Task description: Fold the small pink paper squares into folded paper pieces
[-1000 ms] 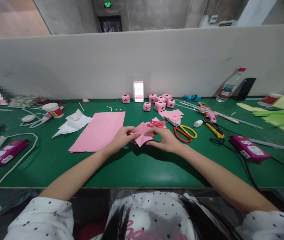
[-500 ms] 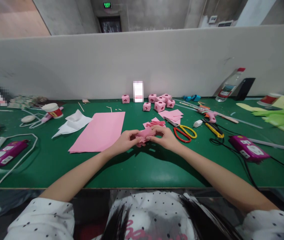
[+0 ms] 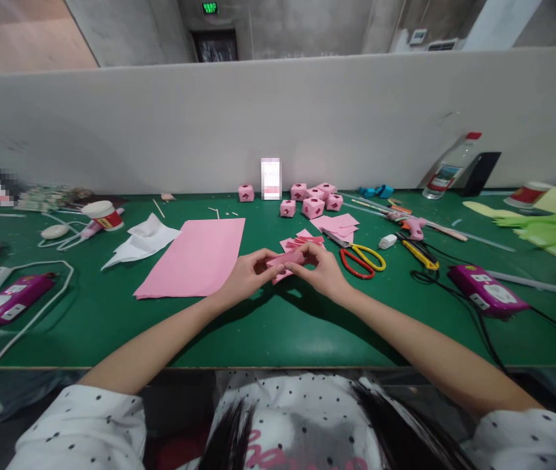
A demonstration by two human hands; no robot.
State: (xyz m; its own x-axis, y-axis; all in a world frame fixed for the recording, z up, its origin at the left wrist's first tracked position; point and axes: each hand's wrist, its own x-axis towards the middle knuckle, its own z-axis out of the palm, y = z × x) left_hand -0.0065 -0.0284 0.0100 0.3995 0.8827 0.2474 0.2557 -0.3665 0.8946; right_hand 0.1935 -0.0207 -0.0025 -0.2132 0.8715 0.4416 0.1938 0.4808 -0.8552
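Both hands meet over the middle of the green table [image 3: 268,326] and pinch a small folded pink paper piece [image 3: 285,260]. My left hand [image 3: 247,275] grips its left end with fingers curled. My right hand [image 3: 321,269] closes on its right end from above. A large pink paper sheet [image 3: 194,256] lies flat just left of my left hand. A small pile of pink folded pieces [image 3: 302,241] sits right behind the hands. Several finished pink paper cubes [image 3: 313,198] stand farther back.
Yellow-handled scissors [image 3: 367,255] and red-handled scissors [image 3: 355,264] lie right of my right hand. A pink glue gun [image 3: 412,227], a yellow utility knife [image 3: 419,253] and a magenta power strip [image 3: 486,291] with black cable lie further right. Another magenta power strip [image 3: 10,299], white paper [image 3: 143,240] and a cup [image 3: 104,215] are on the left. A grey partition [image 3: 278,124] closes the back.
The pink piece was spread open as a flat pointed shape; both hands have folded it together into a narrow strip and raised it slightly.
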